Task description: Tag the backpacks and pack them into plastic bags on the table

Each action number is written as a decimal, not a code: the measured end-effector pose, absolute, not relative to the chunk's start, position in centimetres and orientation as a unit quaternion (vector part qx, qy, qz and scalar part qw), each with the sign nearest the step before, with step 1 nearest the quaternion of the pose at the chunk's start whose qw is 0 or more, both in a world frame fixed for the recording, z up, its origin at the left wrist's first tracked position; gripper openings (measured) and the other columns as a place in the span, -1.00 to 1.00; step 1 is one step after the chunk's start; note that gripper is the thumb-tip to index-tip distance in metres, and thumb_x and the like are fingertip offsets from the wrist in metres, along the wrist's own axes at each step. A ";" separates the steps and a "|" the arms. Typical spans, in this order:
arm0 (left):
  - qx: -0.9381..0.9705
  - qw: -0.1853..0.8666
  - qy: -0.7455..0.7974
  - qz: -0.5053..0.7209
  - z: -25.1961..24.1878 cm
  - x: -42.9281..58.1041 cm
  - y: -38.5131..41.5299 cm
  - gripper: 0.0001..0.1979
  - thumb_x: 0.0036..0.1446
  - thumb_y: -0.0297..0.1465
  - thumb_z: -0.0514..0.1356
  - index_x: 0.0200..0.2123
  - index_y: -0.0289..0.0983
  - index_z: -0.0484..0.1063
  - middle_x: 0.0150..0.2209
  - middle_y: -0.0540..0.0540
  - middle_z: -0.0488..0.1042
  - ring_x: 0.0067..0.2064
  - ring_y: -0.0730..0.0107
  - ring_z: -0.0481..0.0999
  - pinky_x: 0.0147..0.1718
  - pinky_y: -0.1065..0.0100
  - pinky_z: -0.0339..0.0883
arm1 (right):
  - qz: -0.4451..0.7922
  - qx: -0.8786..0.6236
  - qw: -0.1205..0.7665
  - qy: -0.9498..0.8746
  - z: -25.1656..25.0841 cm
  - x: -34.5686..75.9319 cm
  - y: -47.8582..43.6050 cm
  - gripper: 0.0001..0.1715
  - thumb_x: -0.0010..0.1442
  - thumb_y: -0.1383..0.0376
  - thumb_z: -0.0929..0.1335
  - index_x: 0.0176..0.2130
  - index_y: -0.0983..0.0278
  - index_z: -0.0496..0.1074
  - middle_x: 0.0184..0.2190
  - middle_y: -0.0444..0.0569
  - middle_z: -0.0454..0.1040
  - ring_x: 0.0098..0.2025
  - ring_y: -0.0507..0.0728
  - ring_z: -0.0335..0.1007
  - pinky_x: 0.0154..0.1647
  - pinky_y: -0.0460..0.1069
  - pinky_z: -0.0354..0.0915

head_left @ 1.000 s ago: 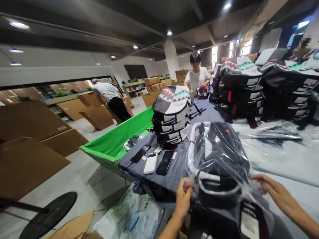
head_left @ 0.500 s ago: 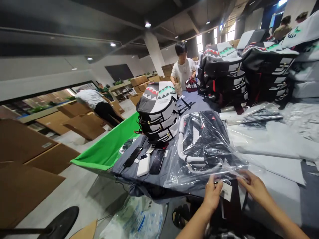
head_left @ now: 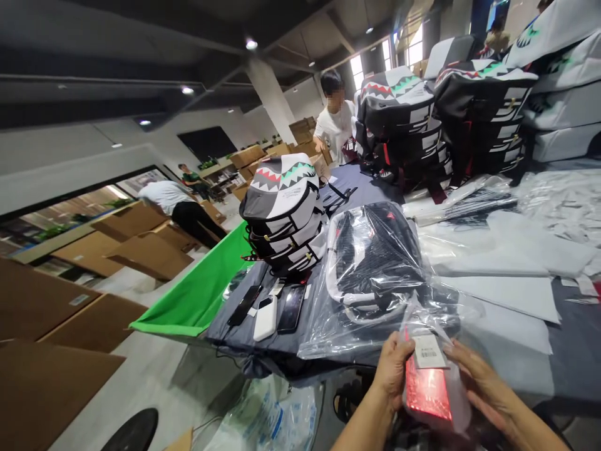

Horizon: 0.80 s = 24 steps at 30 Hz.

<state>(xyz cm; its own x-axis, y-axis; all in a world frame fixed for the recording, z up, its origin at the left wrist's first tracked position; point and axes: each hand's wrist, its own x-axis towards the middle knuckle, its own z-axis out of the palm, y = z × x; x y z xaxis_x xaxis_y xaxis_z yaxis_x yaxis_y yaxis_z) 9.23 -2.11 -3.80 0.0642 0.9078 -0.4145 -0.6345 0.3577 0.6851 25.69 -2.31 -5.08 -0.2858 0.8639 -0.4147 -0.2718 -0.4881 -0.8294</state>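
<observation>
Red packet (head_left: pixel 427 401), in a milky clear wrap with a white barcode label (head_left: pixel 429 352) at its far end, sits between my hands, on my side of the bagged backpack (head_left: pixel 375 250) and toward its right. My left fingers (head_left: pixel 399 354) grip the packet's left edge, thumb beside the label; my right fingers (head_left: pixel 462 357) close on its right side, touching the wrap. Some fingertips are hidden behind the packet, and my forearms are cut off below. I can't read the label's small print or make out what the packet contains, nor tell where its wrap ends and the plastic around the bagged backpack begins. Glare covers part of that backpack. Left of it on the tabletop (head_left: pixel 375 191) are stacked backpacks (head_left: pixel 284 200) and a white device (head_left: pixel 265 318); white sheets (head_left: pixel 502 297) lie to its right, partly under clear plastic.
</observation>
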 end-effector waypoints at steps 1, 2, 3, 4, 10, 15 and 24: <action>0.174 0.701 0.426 0.544 -3.9 9.2 -2.4 -0.51 -0.30 -0.25 0.57 -0.31 -0.30 0.51 -0.42 -0.03 0.58 -0.39 0.33 0.58 -0.15 0.26 0.46 | 0.751 -0.436 0.387 -0.310 -5.2 25.4 -2.9 -0.41 0.06 -0.14 0.42 -0.10 0.23 0.51 -0.40 0.00 0.57 -0.35 0.26 0.54 -0.20 0.14 0.46; 0.190 0.694 0.437 0.541 -4.0 9.0 -2.7 -0.50 -0.31 -0.25 0.58 -0.30 -0.30 0.51 -0.42 -0.04 0.59 -0.37 0.31 0.59 -0.13 0.25 0.46 | 0.755 -0.433 0.387 -0.305 -5.4 25.2 -3.4 -0.39 0.08 -0.13 0.42 -0.06 0.24 0.51 -0.39 0.01 0.58 -0.34 0.27 0.56 -0.17 0.16 0.46; 0.211 0.688 0.446 0.532 -4.2 8.9 -2.9 -0.47 -0.31 -0.23 0.58 -0.27 -0.30 0.51 -0.40 -0.06 0.60 -0.34 0.27 0.61 -0.11 0.24 0.47 | 0.748 -0.440 0.387 -0.310 -5.6 25.2 -3.9 -0.38 0.10 -0.13 0.41 -0.06 0.25 0.51 -0.39 0.02 0.59 -0.34 0.28 0.57 -0.16 0.17 0.47; 0.236 0.681 0.457 0.522 -4.6 8.8 -3.2 -0.44 -0.31 -0.19 0.58 -0.25 -0.31 0.53 -0.38 -0.09 0.62 -0.31 0.23 0.62 -0.10 0.23 0.47 | 0.733 -0.454 0.384 -0.330 -5.8 25.4 -4.2 -0.38 0.10 -0.15 0.40 -0.09 0.25 0.53 -0.39 0.01 0.60 -0.35 0.28 0.56 -0.14 0.17 0.47; 0.423 0.612 0.494 0.450 -7.3 9.3 -5.2 -0.38 -0.03 0.07 0.39 -0.12 -0.35 0.61 -0.15 -0.20 0.66 -0.15 0.06 0.62 -0.10 0.23 0.45 | 0.398 -0.633 0.359 -0.558 -6.8 27.2 -4.2 -0.38 -0.05 -0.27 0.40 -0.34 0.19 0.48 -0.45 -0.01 0.59 -0.45 0.28 0.52 -0.36 0.11 0.47; 0.653 0.452 0.562 0.233 -5.0 6.9 -4.6 -0.59 0.21 -0.04 0.23 -0.42 -0.26 0.61 -0.54 -0.10 0.54 -0.39 0.16 0.56 -0.29 0.30 0.42 | 0.254 -0.658 0.325 -0.631 -7.5 27.8 -4.6 -0.55 0.11 -0.19 0.29 -0.30 0.10 0.41 -0.51 -0.09 0.57 -0.51 0.28 0.55 -0.58 0.05 0.36; 0.992 0.114 0.051 0.009 2.7 10.9 7.5 -0.83 0.24 -0.51 0.23 -0.34 -0.11 0.54 -0.10 -0.10 0.59 0.14 0.20 0.44 0.12 0.28 0.23 | 0.027 -0.563 0.360 -0.744 -6.2 27.7 -7.4 -0.67 0.40 0.14 0.18 -0.19 0.16 0.46 -0.63 -0.16 0.48 -0.67 0.15 0.46 -0.69 -0.06 0.23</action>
